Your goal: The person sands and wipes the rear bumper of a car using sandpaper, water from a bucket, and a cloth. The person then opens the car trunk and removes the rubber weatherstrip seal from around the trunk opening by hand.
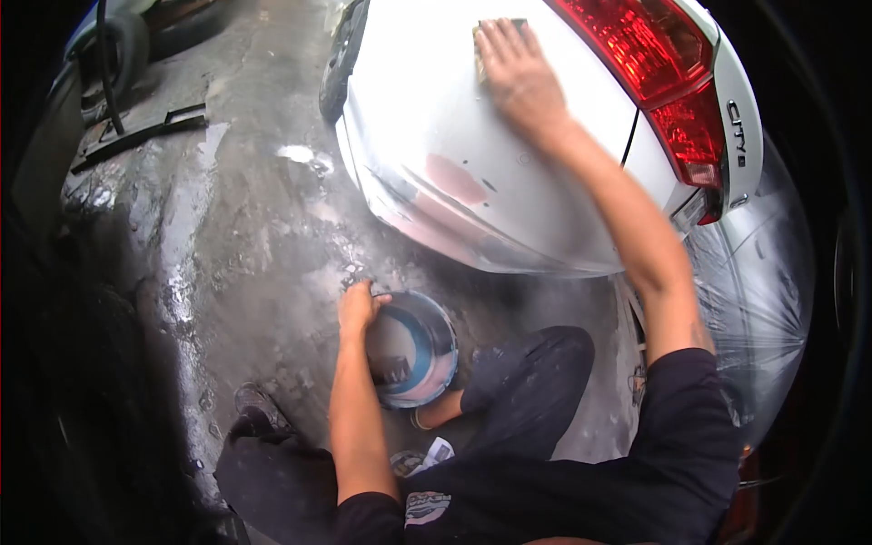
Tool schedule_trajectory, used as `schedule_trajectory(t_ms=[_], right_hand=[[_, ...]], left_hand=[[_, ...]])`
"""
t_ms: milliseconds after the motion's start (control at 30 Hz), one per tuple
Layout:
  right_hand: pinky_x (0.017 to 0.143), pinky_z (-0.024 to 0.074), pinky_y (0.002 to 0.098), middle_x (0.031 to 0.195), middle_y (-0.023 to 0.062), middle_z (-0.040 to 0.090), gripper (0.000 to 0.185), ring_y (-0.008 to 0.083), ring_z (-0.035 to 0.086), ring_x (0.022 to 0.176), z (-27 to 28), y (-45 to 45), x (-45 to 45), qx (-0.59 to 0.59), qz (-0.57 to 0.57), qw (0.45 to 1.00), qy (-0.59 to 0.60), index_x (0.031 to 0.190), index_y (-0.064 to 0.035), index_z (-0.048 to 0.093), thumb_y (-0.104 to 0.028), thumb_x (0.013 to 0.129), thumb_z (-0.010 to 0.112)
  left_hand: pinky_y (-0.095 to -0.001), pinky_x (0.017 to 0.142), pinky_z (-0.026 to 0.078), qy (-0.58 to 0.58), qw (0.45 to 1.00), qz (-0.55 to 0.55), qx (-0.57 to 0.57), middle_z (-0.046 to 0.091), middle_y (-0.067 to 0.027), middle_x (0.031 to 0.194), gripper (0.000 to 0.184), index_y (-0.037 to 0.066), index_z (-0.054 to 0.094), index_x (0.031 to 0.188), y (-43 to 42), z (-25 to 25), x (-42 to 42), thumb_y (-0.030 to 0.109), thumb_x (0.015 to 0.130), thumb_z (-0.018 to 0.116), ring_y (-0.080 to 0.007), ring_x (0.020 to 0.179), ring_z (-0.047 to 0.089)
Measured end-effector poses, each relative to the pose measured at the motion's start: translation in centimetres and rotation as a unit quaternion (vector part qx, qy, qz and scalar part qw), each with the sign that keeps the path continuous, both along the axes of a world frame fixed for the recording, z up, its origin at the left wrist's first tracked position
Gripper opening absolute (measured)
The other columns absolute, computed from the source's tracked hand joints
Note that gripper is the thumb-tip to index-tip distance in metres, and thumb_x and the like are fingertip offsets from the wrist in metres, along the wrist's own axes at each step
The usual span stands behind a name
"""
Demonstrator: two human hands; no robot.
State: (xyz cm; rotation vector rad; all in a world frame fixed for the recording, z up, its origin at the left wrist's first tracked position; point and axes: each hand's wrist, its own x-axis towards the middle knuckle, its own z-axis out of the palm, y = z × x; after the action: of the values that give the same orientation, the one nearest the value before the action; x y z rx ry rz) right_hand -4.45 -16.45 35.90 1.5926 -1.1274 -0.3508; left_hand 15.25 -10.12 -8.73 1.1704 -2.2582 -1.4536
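Observation:
My right hand (524, 84) lies with fingers extended over a small sanding pad (479, 65), pressing it against the rear bumper of a white car (409, 109). Only the pad's dark and yellowish edges show; the rest is under my fingers. Lower on the bumper is a dull pinkish patch (456, 179) with a few dark spots beside it. My left hand (357, 307) is closed on the rim of a round bucket (443, 331) on the floor between my legs. Cloudy liquid shows inside the bucket, with a dark shape that may be a reflection.
The car's red tail light (658, 54) is right of my right hand. Clear plastic sheeting (754, 272) hangs at the right. The grey concrete floor (263, 227) is wet and stained. A dark metal stand (136, 136) and tyres (123, 50) are at upper left.

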Motion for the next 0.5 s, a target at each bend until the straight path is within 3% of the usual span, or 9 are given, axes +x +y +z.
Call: schedule_trajectory(t_ms=[67, 133, 200, 267, 333, 400, 433, 500], right_hand=[[0.123, 0.0359, 0.0472, 0.148, 0.0239, 0.056, 0.051, 0.0343, 0.052, 0.141, -4.1, 2.1, 1.2, 0.039, -0.104, 0.993, 0.045, 0.140, 0.0121, 0.054, -0.007, 0.093, 0.052], [0.125, 0.0339, 0.0462, 0.156, 0.0191, 0.050, 0.055, 0.0310, 0.047, 0.146, -9.8, 3.6, -1.9, 0.151, -0.072, 0.982, 0.087, 0.146, 0.0106, 0.050, -0.009, 0.095, 0.052], [0.124, 0.0348, 0.0468, 0.150, 0.0203, 0.056, 0.049, 0.0320, 0.050, 0.143, -7.5, 3.3, -1.8, 0.222, -0.010, 0.975, 0.016, 0.141, 0.0085, 0.056, -0.007, 0.094, 0.051], [0.125, 0.0329, 0.0467, 0.151, 0.0208, 0.055, 0.049, 0.0316, 0.049, 0.144, -1.7, 1.9, -0.2, 0.190, -0.069, 0.979, 0.034, 0.141, 0.0077, 0.056, -0.009, 0.095, 0.052], [0.123, 0.0338, 0.0485, 0.146, 0.0225, 0.058, 0.054, 0.0346, 0.052, 0.140, 0.1, 0.3, 0.2, 0.046, -0.002, 0.998, -0.043, 0.142, 0.0095, 0.053, -0.007, 0.091, 0.053], [0.123, 0.0348, 0.0486, 0.145, 0.0247, 0.058, 0.055, 0.0369, 0.053, 0.139, -4.0, 0.6, -0.1, 0.010, -0.031, 0.999, -0.021, 0.142, 0.0129, 0.051, -0.006, 0.091, 0.050], [0.124, 0.0342, 0.0480, 0.147, 0.0274, 0.055, 0.055, 0.0387, 0.051, 0.141, -6.9, 1.6, 0.7, 0.047, -0.111, 0.992, 0.037, 0.143, 0.0161, 0.049, -0.007, 0.093, 0.046], [0.125, 0.0322, 0.0472, 0.147, 0.0258, 0.056, 0.053, 0.0368, 0.051, 0.142, -13.7, 2.9, -1.7, 0.183, -0.053, 0.978, 0.087, 0.140, 0.0142, 0.053, -0.009, 0.093, 0.047]], left_hand=[[-0.0482, 0.095, 0.053, -0.005, 0.999, 0.008, -0.030, 0.073, -0.0205, 0.117, 0.061, 0.009, 0.070, 0.127, -0.3, 0.8, 0.4, 0.045, 0.079, 0.084, -0.0373, 0.114, 0.068], [-0.0491, 0.094, 0.054, 0.002, 1.000, 0.010, -0.026, 0.074, -0.0205, 0.114, 0.061, 0.009, 0.070, 0.127, 0.1, 0.4, 0.4, 0.045, 0.080, 0.084, -0.0379, 0.112, 0.069], [-0.0496, 0.093, 0.054, 0.009, 1.000, 0.010, -0.023, 0.074, -0.0202, 0.112, 0.058, 0.009, 0.071, 0.126, -0.2, -0.1, 0.3, 0.044, 0.081, 0.083, -0.0385, 0.110, 0.069], [-0.0496, 0.092, 0.054, 0.023, 0.999, 0.008, -0.030, 0.074, -0.0200, 0.112, 0.056, 0.009, 0.071, 0.124, -0.7, -1.0, 0.1, 0.043, 0.082, 0.082, -0.0386, 0.110, 0.069], [-0.0496, 0.092, 0.054, 0.039, 0.999, 0.006, -0.029, 0.074, -0.0198, 0.112, 0.054, 0.009, 0.072, 0.123, 0.2, -1.2, -0.5, 0.043, 0.083, 0.082, -0.0388, 0.110, 0.069], [-0.0497, 0.091, 0.054, -0.002, 0.999, -0.001, -0.052, 0.074, -0.0201, 0.110, 0.050, 0.008, 0.072, 0.121, -0.2, 0.6, 0.5, 0.041, 0.084, 0.082, -0.0392, 0.109, 0.069], [-0.0500, 0.090, 0.054, 0.008, 0.998, 0.009, -0.062, 0.074, -0.0202, 0.110, 0.050, 0.007, 0.072, 0.120, 0.0, 1.1, 0.8, 0.041, 0.084, 0.082, -0.0396, 0.109, 0.069], [-0.0501, 0.090, 0.054, 0.009, 0.999, 0.005, -0.046, 0.074, -0.0204, 0.110, 0.050, 0.007, 0.071, 0.120, -0.1, 1.3, 0.9, 0.041, 0.084, 0.082, -0.0399, 0.108, 0.069]])
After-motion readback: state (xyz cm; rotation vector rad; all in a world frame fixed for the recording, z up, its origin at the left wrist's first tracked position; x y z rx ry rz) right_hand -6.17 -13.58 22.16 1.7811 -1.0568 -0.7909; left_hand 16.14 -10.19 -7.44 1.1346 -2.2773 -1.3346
